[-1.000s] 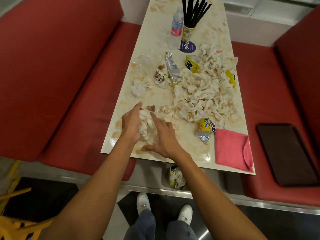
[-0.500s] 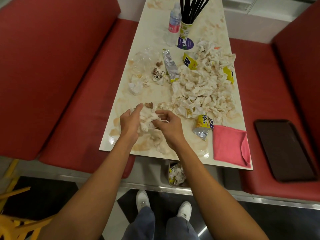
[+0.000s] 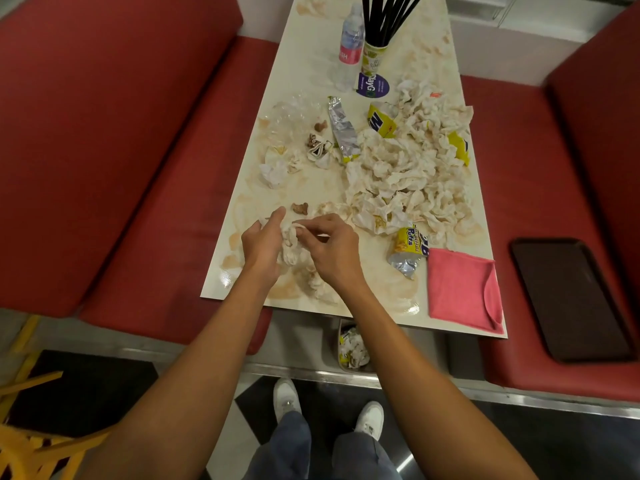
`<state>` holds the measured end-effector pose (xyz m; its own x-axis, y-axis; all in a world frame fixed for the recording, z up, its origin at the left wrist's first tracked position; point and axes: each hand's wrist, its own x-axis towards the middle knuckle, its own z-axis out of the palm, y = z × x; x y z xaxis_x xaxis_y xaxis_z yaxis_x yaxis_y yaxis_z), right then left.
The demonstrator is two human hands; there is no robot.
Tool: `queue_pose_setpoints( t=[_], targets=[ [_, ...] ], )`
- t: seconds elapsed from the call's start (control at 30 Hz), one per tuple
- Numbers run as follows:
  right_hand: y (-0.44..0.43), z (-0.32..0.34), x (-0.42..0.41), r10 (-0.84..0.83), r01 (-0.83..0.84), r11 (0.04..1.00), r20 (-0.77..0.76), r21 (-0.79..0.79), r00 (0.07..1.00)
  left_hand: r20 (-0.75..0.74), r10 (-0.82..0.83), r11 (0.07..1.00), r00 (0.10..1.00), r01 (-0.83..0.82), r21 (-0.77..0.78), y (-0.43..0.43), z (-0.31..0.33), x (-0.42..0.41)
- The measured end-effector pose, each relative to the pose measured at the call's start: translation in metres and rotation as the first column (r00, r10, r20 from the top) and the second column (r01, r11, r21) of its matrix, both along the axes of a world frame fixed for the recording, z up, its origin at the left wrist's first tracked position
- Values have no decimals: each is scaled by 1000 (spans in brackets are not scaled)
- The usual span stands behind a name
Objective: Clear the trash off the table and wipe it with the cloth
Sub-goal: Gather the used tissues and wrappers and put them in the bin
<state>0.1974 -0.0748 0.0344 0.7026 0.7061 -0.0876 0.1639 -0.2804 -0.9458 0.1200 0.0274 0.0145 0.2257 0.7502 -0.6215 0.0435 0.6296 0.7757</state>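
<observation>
Close up, near edge of the glossy cream laminate table (image 3: 313,69), its surface smeared with tan, dried-looking stains. Both hands are on one wad of crumpled, stained white tissue (image 3: 290,239), soft and creased, which touches the tabletop.

- Left hand (image 3: 261,245): grip cupped round the wad's left side, thumb raised along it; the fingers are hidden behind the paper.
- Right hand (image 3: 334,252): grip nearly closed, thumb and fingertips pinching a fold at the top of the same wad.
- More limp tissue lies under and just behind the wrists, by the table edge.
- A small brown crumb (image 3: 300,208) lies just beyond the fingers.
- Large heap of wrinkled, blotched paper napkins (image 3: 408,171) fills the right half of the table, with yellow wrappers poking out.
- Yellow snack packet with a crinkled silver foil end (image 3: 408,249) lies between the heap and the cloth.
- Folded pink cloth (image 3: 457,289), matte and soft, lies flat at the near right corner, apart from both hands.
- Flattened silver foil wrapper (image 3: 341,129) and crumpled clear plastic film (image 3: 291,112) lie mid-table.
- Far end: clear plastic bottle (image 3: 351,46) beside a paper cup of black straws (image 3: 374,58).
- A small bin (image 3: 351,348) below the table edge holds tissue and wrappers.
- A dark rectangular tray (image 3: 571,299) rests on the red padded bench to the right.
</observation>
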Motion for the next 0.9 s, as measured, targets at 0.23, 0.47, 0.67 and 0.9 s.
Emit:
queue_pose_setpoints(
  t=[0.23, 0.47, 0.67, 0.9],
  targets=[
    [8, 3, -1, 33, -34, 999, -160, -2, 987, 60, 16, 998, 998, -12, -61, 0, 4, 1],
    [-11, 1, 17, 91, -88, 996, -277, 24, 956, -91, 42, 997, 995, -36, 67, 13, 1, -6],
    [-43, -42, 14, 218, -128, 952, 324, -277, 920, -145, 25, 990, 989, -4, 138, 18, -6, -9],
    [-59, -75, -10, 431, -194, 890, 619, -413, 656, -193, 4, 977, 981, 38, 210, 15, -16, -5]
  ],
)
